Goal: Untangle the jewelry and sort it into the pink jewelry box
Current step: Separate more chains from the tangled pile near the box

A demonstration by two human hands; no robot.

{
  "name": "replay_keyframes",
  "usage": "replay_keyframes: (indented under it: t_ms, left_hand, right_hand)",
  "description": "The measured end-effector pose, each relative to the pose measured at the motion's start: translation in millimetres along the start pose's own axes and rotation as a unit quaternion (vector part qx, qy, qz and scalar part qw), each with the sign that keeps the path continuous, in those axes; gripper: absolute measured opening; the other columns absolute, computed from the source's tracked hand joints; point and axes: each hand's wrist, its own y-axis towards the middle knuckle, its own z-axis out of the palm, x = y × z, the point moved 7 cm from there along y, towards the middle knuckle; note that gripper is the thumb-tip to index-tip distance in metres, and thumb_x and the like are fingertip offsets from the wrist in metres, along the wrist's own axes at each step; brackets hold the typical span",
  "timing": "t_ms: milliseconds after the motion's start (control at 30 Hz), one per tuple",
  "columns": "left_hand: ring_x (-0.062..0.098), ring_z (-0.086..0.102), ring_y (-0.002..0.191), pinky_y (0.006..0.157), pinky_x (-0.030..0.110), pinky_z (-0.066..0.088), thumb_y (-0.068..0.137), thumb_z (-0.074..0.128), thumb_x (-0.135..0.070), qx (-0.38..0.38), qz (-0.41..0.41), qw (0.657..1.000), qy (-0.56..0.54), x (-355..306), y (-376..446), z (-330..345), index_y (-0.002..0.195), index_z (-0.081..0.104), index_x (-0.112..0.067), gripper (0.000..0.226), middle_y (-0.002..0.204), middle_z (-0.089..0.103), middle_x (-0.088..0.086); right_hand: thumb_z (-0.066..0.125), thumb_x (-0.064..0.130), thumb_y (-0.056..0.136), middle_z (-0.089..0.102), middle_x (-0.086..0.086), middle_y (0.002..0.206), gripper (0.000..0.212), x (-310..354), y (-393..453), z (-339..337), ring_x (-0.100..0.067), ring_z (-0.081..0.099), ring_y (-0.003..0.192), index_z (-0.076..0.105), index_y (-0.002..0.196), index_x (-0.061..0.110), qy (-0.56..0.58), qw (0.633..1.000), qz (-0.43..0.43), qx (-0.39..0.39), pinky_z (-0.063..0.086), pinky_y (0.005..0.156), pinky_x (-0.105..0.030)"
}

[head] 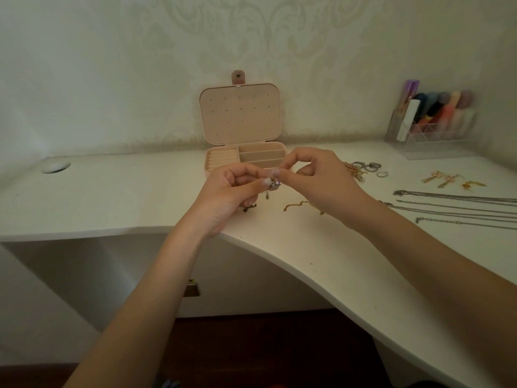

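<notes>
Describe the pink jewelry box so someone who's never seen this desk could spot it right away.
Look along the white desk to its back edge, against the patterned wall. The pink jewelry box stands there, just behind the person's hands, its lid raised and dotted with small holes. Unlike the clear organizer at far right, it is opaque pink with padded compartments.

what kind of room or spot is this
Probably a dressing table at home: an open pink jewelry box against patterned wallpaper, and a clear organiser of what look like cosmetics on the white desk.

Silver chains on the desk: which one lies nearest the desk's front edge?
The silver chain with open links and a clasp end, lowest of the rows; the other chains lie behind it.
</notes>
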Motion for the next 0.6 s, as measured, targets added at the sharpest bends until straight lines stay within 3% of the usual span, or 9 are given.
replay_keyframes:
  t_ms: [267,467,600]
  left_hand:
    - [0.016,0.036,0.057,0.046,0.014,0.034,0.069,0.070,-0.018,0.011,0.002,1.000,-0.001,-0.9,0.2,1.4,0.070,0.072,-0.020,0.003,0.072,0.070,0.004]
    - [0.016,0.034,0.063,0.049,0.018,0.030,0.073,0.073,-0.008,0.010,0.014,1.000,-0.015,-0.7,0.9,0.9,0.072,0.069,-0.021,0.013,0.066,0.068,-0.002]
    - [0.013,0.033,0.054,0.048,0.017,0.028,0.073,0.066,-0.009,0.011,0.020,0.999,-0.022,-1.0,1.3,0.9,0.070,0.070,-0.024,0.016,0.066,0.067,-0.003]
  right_hand:
    - [0.068,0.031,0.085,0.031,0.011,0.036,0.026,-5.3,-1.7,1.8,-0.004,0.022,0.034,0.066,0.088,0.005,0.030,0.999,0.034,0.021,0.019,0.037,-0.016]
    - [0.067,0.035,0.086,0.037,0.016,0.038,0.027,-19.9,-4.6,10.7,-0.010,0.021,0.042,0.066,0.095,0.010,0.090,0.984,0.143,0.061,0.017,0.042,-0.021]
    - [0.067,0.035,0.085,0.032,0.015,0.038,0.030,-21.5,-6.1,12.7,-0.008,0.020,0.040,0.065,0.098,0.008,0.103,0.978,0.168,0.072,0.016,0.040,-0.019]
